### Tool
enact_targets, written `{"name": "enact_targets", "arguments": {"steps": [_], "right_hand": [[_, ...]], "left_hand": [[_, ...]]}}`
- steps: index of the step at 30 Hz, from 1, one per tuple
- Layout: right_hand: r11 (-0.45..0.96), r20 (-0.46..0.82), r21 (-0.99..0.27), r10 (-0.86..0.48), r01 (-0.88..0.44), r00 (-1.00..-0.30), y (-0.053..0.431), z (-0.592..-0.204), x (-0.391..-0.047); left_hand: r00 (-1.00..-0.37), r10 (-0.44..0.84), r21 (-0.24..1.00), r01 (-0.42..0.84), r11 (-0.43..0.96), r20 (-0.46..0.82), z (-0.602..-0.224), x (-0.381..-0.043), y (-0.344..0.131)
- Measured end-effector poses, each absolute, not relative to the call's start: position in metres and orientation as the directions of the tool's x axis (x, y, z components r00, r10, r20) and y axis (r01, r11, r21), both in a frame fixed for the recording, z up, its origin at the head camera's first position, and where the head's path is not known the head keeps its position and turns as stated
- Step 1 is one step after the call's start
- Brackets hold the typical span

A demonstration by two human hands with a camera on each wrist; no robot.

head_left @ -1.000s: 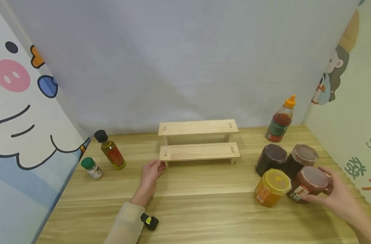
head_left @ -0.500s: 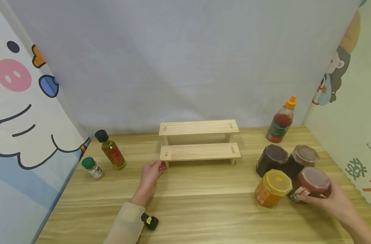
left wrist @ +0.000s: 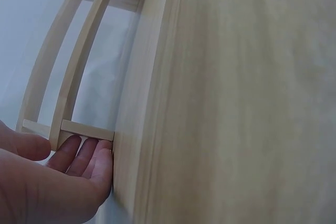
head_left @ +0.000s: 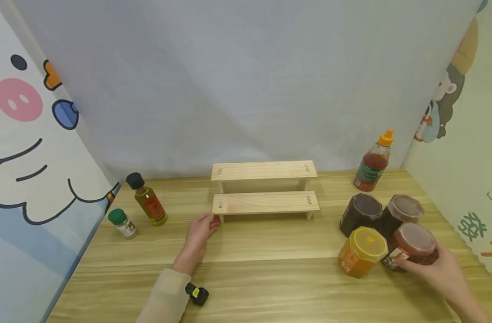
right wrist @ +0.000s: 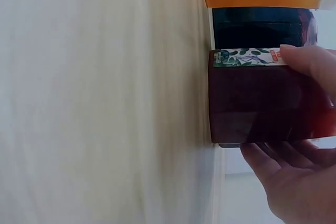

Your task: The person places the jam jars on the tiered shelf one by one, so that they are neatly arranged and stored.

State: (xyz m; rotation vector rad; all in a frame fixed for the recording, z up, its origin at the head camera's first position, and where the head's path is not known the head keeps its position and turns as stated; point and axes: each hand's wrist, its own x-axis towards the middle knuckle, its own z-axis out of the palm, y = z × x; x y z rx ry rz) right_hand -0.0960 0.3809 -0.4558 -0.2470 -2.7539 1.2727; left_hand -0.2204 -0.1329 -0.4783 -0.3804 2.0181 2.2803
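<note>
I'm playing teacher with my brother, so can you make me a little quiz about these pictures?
1. True or false: the green-capped bottle stands beside the black-capped bottle.
2. What does the right hand grip? A: the yellow jar; B: the dark red jar; C: the orange-capped bottle.
3. The left hand touches the wooden rack. How many shelves does it have?

Key: 1 true; 2 B; 3 two.

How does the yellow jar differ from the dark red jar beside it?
The yellow jar looks bright yellow-orange, the dark red jar deep brownish red. The right hand grips the dark red jar; no hand touches the yellow jar. Both are faceted, labelled jars.
</note>
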Motion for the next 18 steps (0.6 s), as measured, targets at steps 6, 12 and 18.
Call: {"name": "enact_targets", "arguments": {"steps": [6, 12, 18], "right_hand": [[0.632, 0.041, -0.767, 0.222, 0.112, -0.974, 0.378, -0.454, -0.095], [0.616, 0.057, -0.783, 0.217, 0.091, -0.974, 0.38, -0.452, -0.093], [0.574, 0.091, -0.816, 0.24, 0.065, -0.966, 0.381, -0.439, -0.091]], "left_hand": [[-0.966, -0.11, 0.967, -0.22, -0.127, -0.234, -0.478, -0.221, -0.132], [-0.967, -0.107, 0.969, -0.221, -0.114, -0.233, -0.478, -0.22, -0.133], [-0.968, -0.102, 0.969, -0.22, -0.11, -0.231, -0.478, -0.219, -0.134]]}}
